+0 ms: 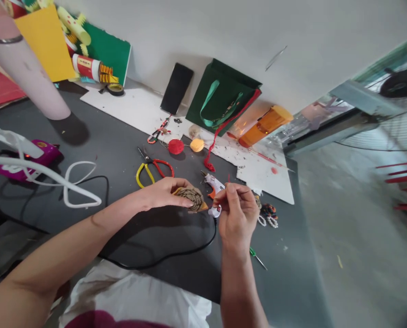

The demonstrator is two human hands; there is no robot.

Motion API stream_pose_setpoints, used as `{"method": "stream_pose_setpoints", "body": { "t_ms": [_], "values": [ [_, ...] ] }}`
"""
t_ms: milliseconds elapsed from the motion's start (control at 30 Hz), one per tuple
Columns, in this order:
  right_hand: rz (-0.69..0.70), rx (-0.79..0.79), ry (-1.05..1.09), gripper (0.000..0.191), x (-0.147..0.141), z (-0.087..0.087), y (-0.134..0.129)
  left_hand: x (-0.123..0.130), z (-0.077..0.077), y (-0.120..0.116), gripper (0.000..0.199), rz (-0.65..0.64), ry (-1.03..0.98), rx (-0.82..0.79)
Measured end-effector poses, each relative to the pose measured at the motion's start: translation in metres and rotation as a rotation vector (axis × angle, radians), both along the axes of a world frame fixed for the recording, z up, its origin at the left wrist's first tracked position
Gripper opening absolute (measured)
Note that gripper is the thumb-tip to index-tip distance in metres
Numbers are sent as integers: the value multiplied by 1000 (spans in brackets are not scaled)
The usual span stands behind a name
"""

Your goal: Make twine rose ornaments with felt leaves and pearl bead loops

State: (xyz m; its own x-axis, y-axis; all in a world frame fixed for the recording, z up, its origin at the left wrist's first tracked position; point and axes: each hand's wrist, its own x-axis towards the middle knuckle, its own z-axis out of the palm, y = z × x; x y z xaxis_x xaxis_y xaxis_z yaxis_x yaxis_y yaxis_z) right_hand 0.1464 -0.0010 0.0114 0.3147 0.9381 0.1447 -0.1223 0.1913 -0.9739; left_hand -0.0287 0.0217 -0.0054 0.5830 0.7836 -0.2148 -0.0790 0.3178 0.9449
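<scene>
Coiled brown piece (193,196), gripped between the thumb and fingers of your left hand (167,193), sits above the dark table (176,232). Its long axis runs roughly sideways, slanting toward you at the tan corner facing your right hand (236,207). Your left hand is nearer, touching it; your right is just beside that corner, apart, fingertips drawn together (whether they pinch anything, the view cannot tell). Beyond them lies a glue gun (215,183), partly hidden, with scissors (150,164) farther left.
</scene>
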Motion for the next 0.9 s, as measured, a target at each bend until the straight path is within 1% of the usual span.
{"method": "stream_pose_setpoints", "body": {
  "t_ms": [67, 167, 200, 300, 367, 500, 567, 667, 733, 800, 900],
  "values": [
    [-22, 14, -6, 20, 1, 1, 0, -2, 2, 0, 27, -34, 69, 130],
    [-87, 63, -27, 20, 4, 4, 1, -3, 3, 1, 22, 8, 230, 388],
    [-110, 81, -27, 19, 5, 5, 2, -4, 3, 1, 20, 19, 257, 445],
    [-142, 108, -12, 19, 9, 8, 3, -2, 3, 1, 20, 21, 263, 518],
    [-120, 101, 3, 20, 11, 9, 3, 0, 1, 1, 20, 68, 276, 578],
    [-21, 68, 54, 19, 12, 10, 1, 6, -10, 0, 21, 217, 390, 745],
    [77, 20, 86, 18, 11, 10, 0, 8, -18, 0, 23, 222, 457, 836],
    [229, -82, 139, 20, 10, 8, 0, 6, -30, -1, 31, 135, 551, 951],
    [299, -132, 174, 22, 11, 8, -1, 4, -33, -1, 37, 57, 609, 976],
    [370, -160, 212, 23, 12, 10, -3, 1, -32, -2, 41, 1, 660, 983],
    [476, -173, 267, 22, 14, 16, -6, -2, -22, -2, 45, -71, 680, 996]
  ]
}}
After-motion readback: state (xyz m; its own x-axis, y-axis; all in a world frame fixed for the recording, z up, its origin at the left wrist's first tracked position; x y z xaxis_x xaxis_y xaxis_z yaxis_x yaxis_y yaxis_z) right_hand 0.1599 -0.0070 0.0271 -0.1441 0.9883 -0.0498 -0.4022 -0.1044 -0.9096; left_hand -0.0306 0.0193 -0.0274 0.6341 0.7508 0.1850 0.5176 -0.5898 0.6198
